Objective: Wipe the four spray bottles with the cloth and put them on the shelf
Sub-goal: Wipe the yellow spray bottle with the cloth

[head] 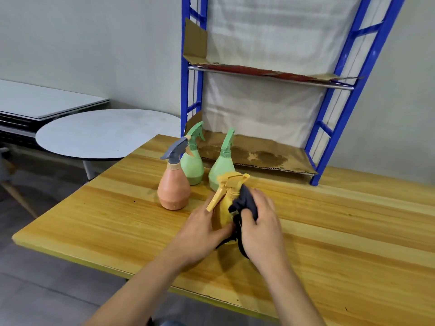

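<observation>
Wooden tabletop (341,231) lies under us, and near its middle is the yellow bottle (224,208), its trigger lever hanging on the left side. Our left hand (203,231) curls round the bottle's body from the left. Our right hand (262,224) grips the dark cloth (246,201), bunched in its fingers and pressed against the bottle's neck and right side; a tail of cloth hangs below. Whether the bottle's base touches the wood we cannot tell.

Just behind and to the left stands the orange bottle (174,191) with a grey sprayer. Behind that is the left green bottle (193,167), and the right green bottle (220,171) stands directly behind the yellow one. All three are upright on the tabletop.

Farther back the blue shelf (184,90) stands on the tabletop, its tiers lined with stained cardboard (259,154). Off to the left is a round grey table (106,132).
</observation>
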Tool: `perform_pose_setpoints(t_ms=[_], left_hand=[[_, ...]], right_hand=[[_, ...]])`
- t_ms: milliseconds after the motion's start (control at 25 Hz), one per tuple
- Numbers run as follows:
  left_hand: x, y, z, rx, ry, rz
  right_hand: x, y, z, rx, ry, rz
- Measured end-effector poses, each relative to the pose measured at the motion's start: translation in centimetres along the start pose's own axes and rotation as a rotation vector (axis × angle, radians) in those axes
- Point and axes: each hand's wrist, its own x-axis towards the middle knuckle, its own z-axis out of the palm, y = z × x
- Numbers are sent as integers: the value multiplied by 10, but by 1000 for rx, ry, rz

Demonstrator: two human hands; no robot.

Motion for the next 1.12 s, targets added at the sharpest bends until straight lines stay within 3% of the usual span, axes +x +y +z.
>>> perform_pose_setpoints(t_ms=[200,480,680,840,1000,1120], left_hand=[[-4,-3,-13,38,-98,37],[-6,-6,-10,-14,-120,55],[-3,-9,-8,12,-80,101],[-5,-6,-6,21,-65,88],[-4,-7,-4,24,-48,110],[-6,-10,-4,2,-32,91]], right_hand=[[-7,13,8,-37,27,-47],[-10,18,-1,-84,-8,48],[-14,5,14,-33,112,-48],[-19,27,8,-84,18,57],[-6,11,7,-34,98,-90],[-14,26,18,-82,87,-61]])
